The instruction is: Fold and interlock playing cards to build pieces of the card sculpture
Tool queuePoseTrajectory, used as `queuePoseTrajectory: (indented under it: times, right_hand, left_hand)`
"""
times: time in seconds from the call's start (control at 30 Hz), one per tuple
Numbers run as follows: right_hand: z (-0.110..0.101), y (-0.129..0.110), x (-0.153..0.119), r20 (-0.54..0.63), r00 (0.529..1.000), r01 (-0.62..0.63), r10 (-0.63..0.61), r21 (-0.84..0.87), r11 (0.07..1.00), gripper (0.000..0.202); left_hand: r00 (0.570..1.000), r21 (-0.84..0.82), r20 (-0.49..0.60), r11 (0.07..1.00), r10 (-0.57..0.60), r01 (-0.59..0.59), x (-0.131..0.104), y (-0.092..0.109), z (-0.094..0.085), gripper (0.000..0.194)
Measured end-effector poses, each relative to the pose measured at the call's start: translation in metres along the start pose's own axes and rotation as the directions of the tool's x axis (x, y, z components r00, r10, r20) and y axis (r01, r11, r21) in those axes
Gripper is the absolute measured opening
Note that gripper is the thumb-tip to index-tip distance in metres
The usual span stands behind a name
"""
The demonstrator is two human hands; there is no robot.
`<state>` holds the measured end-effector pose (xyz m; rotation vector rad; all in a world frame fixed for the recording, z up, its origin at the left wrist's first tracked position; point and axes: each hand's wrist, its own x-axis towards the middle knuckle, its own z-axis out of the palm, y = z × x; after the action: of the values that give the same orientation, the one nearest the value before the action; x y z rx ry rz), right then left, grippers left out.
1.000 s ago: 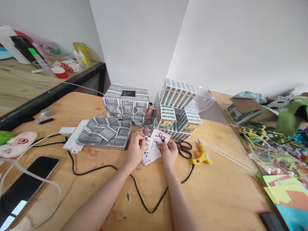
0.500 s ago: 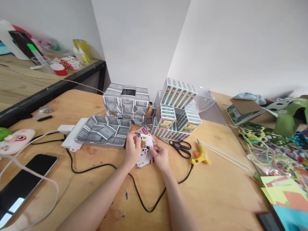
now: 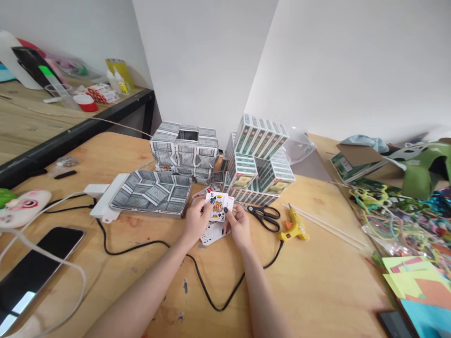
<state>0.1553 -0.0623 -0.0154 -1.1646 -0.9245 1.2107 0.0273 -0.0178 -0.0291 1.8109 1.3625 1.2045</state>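
Observation:
My left hand (image 3: 196, 219) pinches the left side of a king of spades playing card (image 3: 219, 207), thumb on its face. Closed on the right side is my right hand (image 3: 239, 227), with the edge of a second card (image 3: 230, 202) showing behind the king. Below both hands, loose playing cards (image 3: 211, 234) lie on the table, partly covered by the fingers. Just left of my left hand sits a shallow tray made of playing cards (image 3: 151, 193). Black-handled scissors (image 3: 265, 217) rest right of my right hand.
A box built from cards (image 3: 186, 152) stands behind the tray. Stacked card packs (image 3: 260, 159) rise at the back. A yellow glue gun (image 3: 295, 226) lies right, its black cable (image 3: 218, 309) looping in front. A phone (image 3: 38, 272) is at left; craft materials (image 3: 405, 225) crowd the right.
The king of spades has been lifted and turned more upright, and a second card now shows behind it. My right hand has shifted slightly right and up.

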Motion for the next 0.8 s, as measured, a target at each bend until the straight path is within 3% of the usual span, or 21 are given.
queuePoseTrajectory:
  times: [0.17,0.43,0.63,0.8]
  right_hand:
    - [0.001,0.003,0.002,-0.078,0.997,-0.009,0.005,-0.046,0.999,0.026]
    - [-0.006,0.004,0.007,-0.113,0.993,-0.022,0.015,-0.062,0.998,0.028]
    - [-0.01,0.005,0.006,-0.072,0.997,-0.042,0.036,-0.092,0.995,0.026]
    - [-0.01,0.004,0.006,-0.067,0.997,-0.04,0.032,-0.118,0.992,0.026]
  left_hand:
    - [0.997,-0.061,0.069,0.998,0.018,-0.014,0.003,0.0,-0.003,0.015]
    - [0.979,-0.271,0.135,0.945,-0.15,0.182,0.009,0.0,-0.006,0.032]
    - [0.975,-0.188,0.188,0.97,-0.119,0.155,0.011,-0.003,-0.009,0.03]
    - [0.968,-0.14,0.249,0.988,-0.023,0.059,0.014,-0.01,-0.01,0.022]
